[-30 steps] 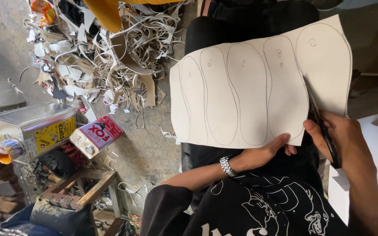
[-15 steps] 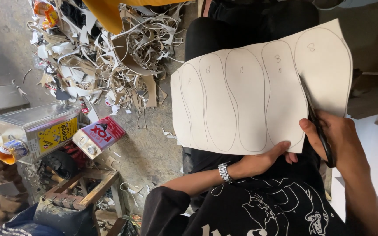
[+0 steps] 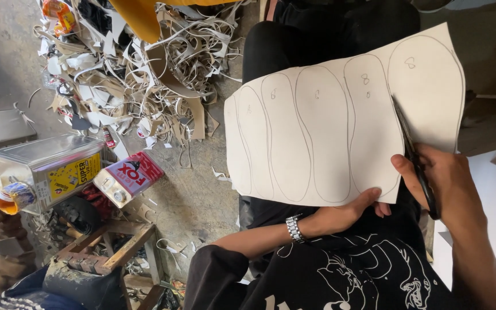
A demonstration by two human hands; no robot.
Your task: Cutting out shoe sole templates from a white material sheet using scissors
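Your pale card sheet (image 3: 340,126), pencilled with a row of sole outlines, fills the frame from centre toward 2 o'clock. At 9 o'clock lies a silver rectangular tin (image 3: 44,166) with a yellow label; just beside it, toward centre, a smaller red-and-white tin (image 3: 127,178). Your left hand (image 3: 345,215), wrist bent up with a metal watch (image 3: 295,228), pinches the sheet's lower edge. Your right hand (image 3: 446,183) at 4 o'clock is closed around black scissors (image 3: 414,158), blades biting into the sheet.
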